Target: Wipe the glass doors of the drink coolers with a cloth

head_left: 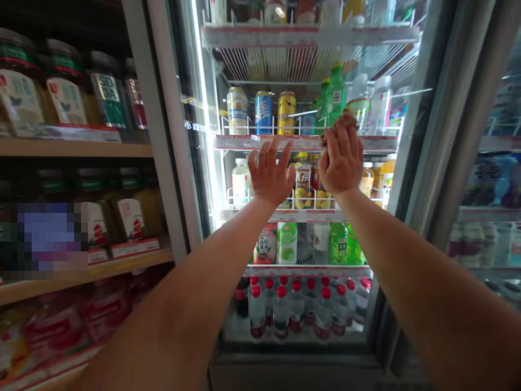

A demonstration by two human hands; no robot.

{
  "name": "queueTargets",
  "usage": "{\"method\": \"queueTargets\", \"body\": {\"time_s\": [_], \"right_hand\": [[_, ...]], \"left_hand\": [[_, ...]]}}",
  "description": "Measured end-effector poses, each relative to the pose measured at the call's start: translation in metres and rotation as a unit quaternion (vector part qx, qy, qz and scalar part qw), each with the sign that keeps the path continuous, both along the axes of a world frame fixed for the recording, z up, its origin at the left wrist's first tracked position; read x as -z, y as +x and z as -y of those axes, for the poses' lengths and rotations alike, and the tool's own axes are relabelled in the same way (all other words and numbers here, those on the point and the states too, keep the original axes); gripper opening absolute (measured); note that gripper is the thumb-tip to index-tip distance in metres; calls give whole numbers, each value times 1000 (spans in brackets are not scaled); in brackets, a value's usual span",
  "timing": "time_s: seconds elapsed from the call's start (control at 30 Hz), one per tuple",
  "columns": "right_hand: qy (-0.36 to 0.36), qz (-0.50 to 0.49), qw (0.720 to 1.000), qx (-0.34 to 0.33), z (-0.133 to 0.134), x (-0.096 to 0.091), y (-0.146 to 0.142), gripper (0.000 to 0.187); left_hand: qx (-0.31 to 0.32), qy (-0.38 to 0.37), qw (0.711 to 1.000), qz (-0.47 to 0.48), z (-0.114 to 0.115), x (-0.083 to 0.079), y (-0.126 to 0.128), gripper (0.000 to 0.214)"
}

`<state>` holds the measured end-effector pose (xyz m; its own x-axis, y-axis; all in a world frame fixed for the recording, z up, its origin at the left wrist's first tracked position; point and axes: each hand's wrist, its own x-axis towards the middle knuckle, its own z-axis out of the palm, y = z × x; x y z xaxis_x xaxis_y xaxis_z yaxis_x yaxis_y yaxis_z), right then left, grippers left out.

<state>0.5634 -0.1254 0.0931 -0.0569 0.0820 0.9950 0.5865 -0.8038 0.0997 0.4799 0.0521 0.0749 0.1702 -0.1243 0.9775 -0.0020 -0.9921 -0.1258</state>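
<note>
My right hand (342,163) is closed over a crumpled brown cloth (350,118), which shows above the fingers and beside the thumb. It is raised in front of a shelf edge in a lit drinks fridge (311,144). Lower and to the left, my left hand (271,176) is open, its fingers spread and slightly blurred, holding nothing. Light streaks look like reflections on glass; whether either palm touches glass I cannot tell. Behind the hands are a yellow can (287,113), a blue can (263,112) and a green bottle (336,92).
Wooden shelves (77,147) with large dark-capped bottles stand close on the left. Red-capped bottles (281,309) fill the fridge's bottom. A metal door frame (451,157) runs up the right side, with another stocked fridge section (494,179) beyond it.
</note>
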Motion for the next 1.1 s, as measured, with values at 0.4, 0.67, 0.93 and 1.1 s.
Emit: {"method": "queueTargets", "body": {"time_s": [0.4, 0.67, 0.93, 1.1], "right_hand": [[-19, 0, 1000, -18, -1, -8, -4, 60], [-130, -18, 991, -34, -24, -32, -24, 55], [194, -90, 977, -11, -23, -29, -11, 64], [-102, -7, 994, -39, -25, -18, -22, 55]], "left_hand": [[29, -18, 998, 50, 1, -31, 20, 65], [24, -46, 999, 14, 5, -34, 14, 62], [55, -60, 997, 2, 7, -36, 6, 65], [38, -55, 998, 14, 7, -36, 8, 63]]}}
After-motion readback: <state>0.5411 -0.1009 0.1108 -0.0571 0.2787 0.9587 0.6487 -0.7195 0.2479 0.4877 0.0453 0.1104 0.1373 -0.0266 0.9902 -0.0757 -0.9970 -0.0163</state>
